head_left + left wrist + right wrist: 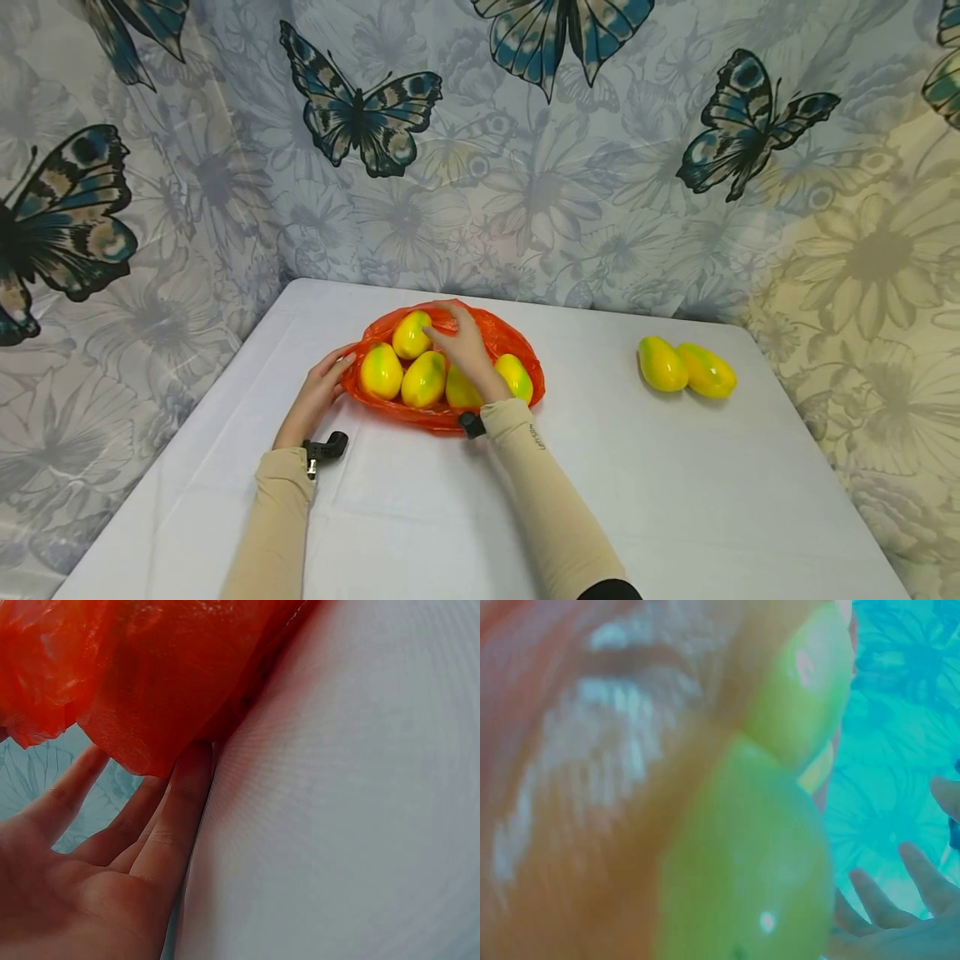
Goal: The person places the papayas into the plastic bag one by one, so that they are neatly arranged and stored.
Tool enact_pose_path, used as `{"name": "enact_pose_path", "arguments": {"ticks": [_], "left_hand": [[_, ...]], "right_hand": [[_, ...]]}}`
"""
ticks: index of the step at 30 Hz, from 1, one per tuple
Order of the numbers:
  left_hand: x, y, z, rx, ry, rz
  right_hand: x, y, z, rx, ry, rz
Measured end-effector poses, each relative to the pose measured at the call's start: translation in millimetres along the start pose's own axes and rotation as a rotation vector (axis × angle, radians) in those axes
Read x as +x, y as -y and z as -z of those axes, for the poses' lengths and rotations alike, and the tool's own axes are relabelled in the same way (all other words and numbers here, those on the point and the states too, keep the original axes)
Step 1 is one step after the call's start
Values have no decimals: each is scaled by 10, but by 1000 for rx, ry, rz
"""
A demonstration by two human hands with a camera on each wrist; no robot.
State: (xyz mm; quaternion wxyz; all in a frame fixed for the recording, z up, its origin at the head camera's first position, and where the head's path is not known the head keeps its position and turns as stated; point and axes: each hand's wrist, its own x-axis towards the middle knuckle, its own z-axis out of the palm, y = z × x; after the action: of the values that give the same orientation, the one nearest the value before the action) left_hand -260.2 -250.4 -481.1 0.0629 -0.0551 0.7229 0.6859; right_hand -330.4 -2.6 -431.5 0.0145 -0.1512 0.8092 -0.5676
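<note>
We are reaching our right hand (463, 346) into the orange plastic bag (517, 346), which is lying open on the white desk (675, 500), a little left of the middle of the head view. Our fingers (442, 332) are resting, gently bent, on the top mango (411, 334). That mango is sitting just to the left of our fingertips, at the far end of the bag. Its long side is pointing up and a little to the right in the frame. We cannot tell if our fingers are gripping it yet or only touching it. In the right wrist view the fingers are looking loose and spread.

Our left hand (318, 392) is at the left edge of the bag. Its fingers (176, 817) are lying straight and a little apart, and they are touching the thin orange plastic where it meets the desk. The right hand is the nearer one to the top mango.

The mangoes are looking smooth and shiny, yellow with green patches. Four more mangoes (424, 379) are lying side by side in the bag, nearer to us. Two other mangoes (686, 368) are lying touching each other on the desk, well apart from the bag, on the right side of the frame.
</note>
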Motion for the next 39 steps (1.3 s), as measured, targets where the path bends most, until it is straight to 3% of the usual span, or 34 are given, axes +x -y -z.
{"name": "enact_pose_path", "arguments": {"ticks": [10, 26, 39], "left_hand": [[-11, -4, -5, 5, 3, 3], [154, 240, 64, 8, -11, -31], [155, 233, 67, 8, -17, -24]], "right_hand": [[-23, -4, 196, 36, -77, 9], [-129, -81, 598, 86, -121, -18], [-186, -171, 865, 82, -162, -28]]}}
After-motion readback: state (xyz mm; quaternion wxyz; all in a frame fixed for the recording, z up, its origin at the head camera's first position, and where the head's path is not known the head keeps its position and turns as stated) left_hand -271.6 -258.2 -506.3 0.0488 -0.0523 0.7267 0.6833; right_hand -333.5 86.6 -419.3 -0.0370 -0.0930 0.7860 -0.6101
